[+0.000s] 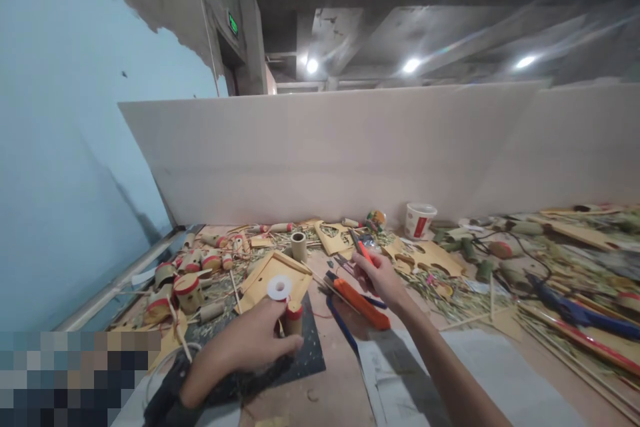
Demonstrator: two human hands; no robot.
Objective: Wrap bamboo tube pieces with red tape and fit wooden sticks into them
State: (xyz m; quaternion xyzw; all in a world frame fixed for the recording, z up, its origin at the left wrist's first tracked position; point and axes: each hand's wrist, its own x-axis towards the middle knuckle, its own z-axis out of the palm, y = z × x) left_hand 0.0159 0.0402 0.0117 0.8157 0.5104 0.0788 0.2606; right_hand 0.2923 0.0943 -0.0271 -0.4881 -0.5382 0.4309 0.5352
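My left hand [250,340] is closed round a small bamboo cylinder with a red top [295,317], above a dark mat [313,347]. Just behind it lies a white ring-shaped spool [273,287] on a tan house-shaped board [270,268]. My right hand [380,275], farther right, grips an orange-handled tool [365,253] whose dark tip points up and left. Below that hand an orange-handled cutter [363,305] and blue-handled pliers [343,323] lie on the table. An upright bamboo tube [299,248] stands behind the board.
Red-banded bamboo pieces [189,290] crowd the left. A white paper cup [420,220] stands by the pale partition [325,153]. Dry scraps, cut boards [430,257] and a blue tool [575,310] lie right; white papers [400,373] lie in front.
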